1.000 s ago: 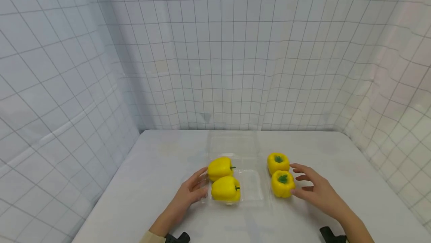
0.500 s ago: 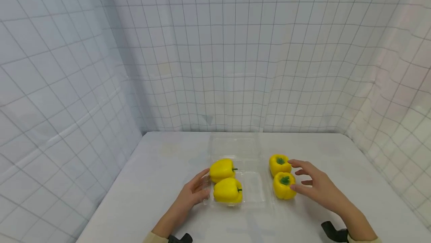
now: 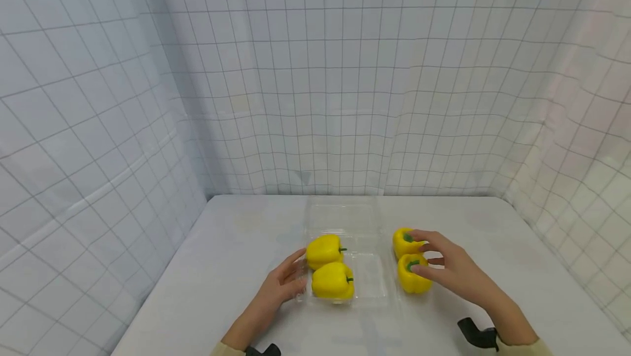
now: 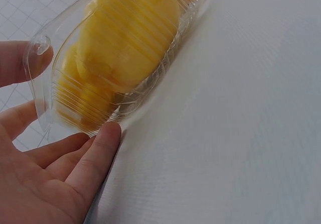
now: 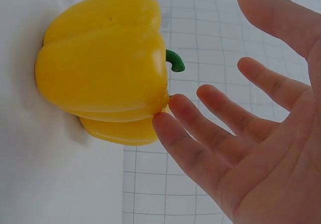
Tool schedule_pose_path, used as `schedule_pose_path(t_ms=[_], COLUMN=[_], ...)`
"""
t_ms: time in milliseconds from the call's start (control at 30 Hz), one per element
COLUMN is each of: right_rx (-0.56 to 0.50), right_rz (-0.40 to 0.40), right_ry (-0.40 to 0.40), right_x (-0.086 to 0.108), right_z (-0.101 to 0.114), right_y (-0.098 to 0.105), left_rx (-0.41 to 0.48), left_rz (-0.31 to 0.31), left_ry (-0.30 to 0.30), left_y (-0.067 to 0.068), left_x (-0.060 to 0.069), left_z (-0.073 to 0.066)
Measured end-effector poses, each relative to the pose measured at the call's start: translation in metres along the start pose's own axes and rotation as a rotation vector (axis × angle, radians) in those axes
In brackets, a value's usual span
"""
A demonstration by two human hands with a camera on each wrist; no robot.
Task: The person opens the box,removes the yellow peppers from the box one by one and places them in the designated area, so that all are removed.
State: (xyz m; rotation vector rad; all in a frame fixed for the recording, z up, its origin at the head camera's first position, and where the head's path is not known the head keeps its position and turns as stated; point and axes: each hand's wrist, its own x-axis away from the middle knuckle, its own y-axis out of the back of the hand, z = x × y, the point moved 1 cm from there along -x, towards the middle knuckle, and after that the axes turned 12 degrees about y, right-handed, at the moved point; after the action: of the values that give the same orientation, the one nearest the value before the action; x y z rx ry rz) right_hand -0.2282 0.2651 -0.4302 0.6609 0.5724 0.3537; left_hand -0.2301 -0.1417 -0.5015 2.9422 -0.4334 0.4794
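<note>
A clear plastic clamshell container [image 3: 371, 279] lies with its lid folded back. In its left half are two yellow bell peppers, the rear one [image 3: 322, 252] and the front one [image 3: 332, 281], lying on their sides. My left hand [image 3: 278, 285] holds the container's left edge, with thumb and fingers at the rim in the left wrist view. Right of the container stand two more yellow bell peppers, a far one [image 3: 403, 242] and a near one [image 3: 411, 276], stems up. Spread over these two is my right hand [image 3: 453, 271]. In the right wrist view its palm and fingers [image 5: 175, 138] are apart, gripping nothing.
The container's lid [image 3: 342, 216] lies flat toward the back of the white table [image 3: 246, 246]. Grid-patterned white curtains [image 3: 320, 98] enclose the table at the back and both sides. Black wrist mounts [image 3: 478, 337] sit under the wrists.
My right hand has moved left, from beside the two standing peppers to above them. The left hand stays at the container's edge, and the peppers keep their places.
</note>
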Motion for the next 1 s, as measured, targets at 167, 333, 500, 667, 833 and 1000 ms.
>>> schedule_pose_path(t_ms=[167, 333, 500, 667, 833, 1000], right_rx=[0.012, 0.022, 0.035, 0.023, 0.002, -0.007], right_rz=[0.007, 0.009, 0.013, 0.034, 0.053, 0.073], right_ry=[-0.005, 0.015, 0.048, 0.036, 0.023, 0.041], right_x=[-0.004, -0.008, -0.012, -0.020, -0.027, -0.034], right_z=[0.004, 0.007, 0.011, 0.016, 0.019, 0.020], right_y=[-0.001, -0.001, -0.003, -0.008, -0.013, -0.020], left_rx=[0.004, 0.004, -0.001, -0.004, -0.007, -0.005], left_rz=[0.001, 0.004, 0.005, 0.002, 0.003, 0.003], left_ry=[0.006, 0.005, -0.002, 0.004, -0.002, -0.006], left_y=[0.001, 0.001, 0.002, 0.002, 0.002, 0.003], left_x=[0.000, 0.001, 0.000, 0.000, -0.001, -0.002], left_z=[-0.001, 0.000, -0.001, -0.002, -0.001, 0.001])
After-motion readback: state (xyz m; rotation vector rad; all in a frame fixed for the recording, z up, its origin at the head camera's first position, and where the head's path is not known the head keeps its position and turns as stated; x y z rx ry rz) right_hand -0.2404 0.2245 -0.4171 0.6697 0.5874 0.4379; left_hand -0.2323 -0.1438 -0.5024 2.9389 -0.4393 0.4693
